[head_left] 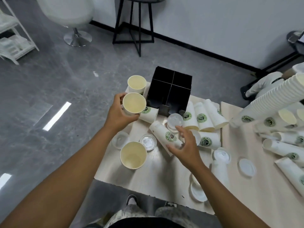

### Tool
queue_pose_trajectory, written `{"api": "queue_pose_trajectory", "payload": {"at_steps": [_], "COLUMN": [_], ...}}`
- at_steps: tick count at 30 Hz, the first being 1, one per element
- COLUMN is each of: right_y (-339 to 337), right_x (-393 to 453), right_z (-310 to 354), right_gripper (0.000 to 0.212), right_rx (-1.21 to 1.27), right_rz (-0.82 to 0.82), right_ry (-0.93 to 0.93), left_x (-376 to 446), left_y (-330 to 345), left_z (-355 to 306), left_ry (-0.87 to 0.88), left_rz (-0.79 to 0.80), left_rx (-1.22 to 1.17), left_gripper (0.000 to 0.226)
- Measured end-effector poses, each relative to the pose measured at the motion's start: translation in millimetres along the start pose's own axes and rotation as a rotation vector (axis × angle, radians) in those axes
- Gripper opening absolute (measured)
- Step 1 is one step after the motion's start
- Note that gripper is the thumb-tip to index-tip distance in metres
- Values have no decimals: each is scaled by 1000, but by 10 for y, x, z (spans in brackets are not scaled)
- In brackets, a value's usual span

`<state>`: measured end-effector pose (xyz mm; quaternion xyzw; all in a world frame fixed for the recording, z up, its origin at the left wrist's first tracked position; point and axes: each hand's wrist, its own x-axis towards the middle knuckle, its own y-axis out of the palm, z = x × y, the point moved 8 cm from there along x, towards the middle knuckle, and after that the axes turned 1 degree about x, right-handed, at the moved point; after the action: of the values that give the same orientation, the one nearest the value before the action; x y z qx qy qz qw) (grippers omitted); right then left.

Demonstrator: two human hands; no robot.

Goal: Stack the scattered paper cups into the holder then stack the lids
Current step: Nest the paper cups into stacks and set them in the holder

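Note:
My left hand (117, 111) grips an upright white paper cup (134, 103) above the table's far left corner. My right hand (185, 145) hovers with spread fingers over a lying cup with a green logo (164, 134); whether it touches the cup is unclear. The black holder (171, 89) with its four compartments stands at the back of the table, just right of the held cup. Two more upright cups (136, 83) (133, 155) stand on the left. Several cups lie on their sides (201, 117) to the right of the holder. White lids (148, 142) (175, 120) lie scattered among them.
The light wooden table (148, 180) has its near edge right above my feet. On the second table on the right lie more cups (283, 148), lids (246, 167) and a long tilted cup stack (271, 97). A black stool (134, 22) and a white chair (72, 17) stand on the grey floor.

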<state>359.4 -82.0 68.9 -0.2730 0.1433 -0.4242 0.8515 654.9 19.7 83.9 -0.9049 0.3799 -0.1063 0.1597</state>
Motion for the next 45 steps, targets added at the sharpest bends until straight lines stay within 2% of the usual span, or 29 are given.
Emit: {"api": "queue_pose_trajectory", "payload": {"at_steps": [4, 9, 17, 22, 26, 32, 38, 45], "right_y": [-21, 158, 311, 257, -9, -625, -1058, -1010], "right_x": [-106, -155, -97, -120, -207, -107, -77, -232], "right_z": [-373, -725, -838, -787, -487, 298, 1408, 2363], "right_gripper": [86, 96, 75, 78, 83, 82, 88, 87], "right_rx": [-150, -248, -464, -391, -195, -72, 37, 118], "right_rz": [-12, 64, 67, 18, -55, -154, -163, -76], "right_ry": [115, 202, 125, 105, 13, -146, -381, -633], "left_x": [-56, -230, -341, -361, -400, -463, -517, -764], "left_y": [218, 454, 457, 380, 254, -1, -506, -1182], "left_z": [-228, -288, -333, -425, -511, -864, -1416, -1933], "left_ry": [84, 143, 142, 136, 124, 144, 248, 366], "left_rz": [116, 253, 280, 247, 184, 111, 17, -94], "left_rx": [56, 144, 194, 187, 153, 68, 54, 37], "left_gripper": [90, 93, 91, 90, 87, 86, 85, 86]}}
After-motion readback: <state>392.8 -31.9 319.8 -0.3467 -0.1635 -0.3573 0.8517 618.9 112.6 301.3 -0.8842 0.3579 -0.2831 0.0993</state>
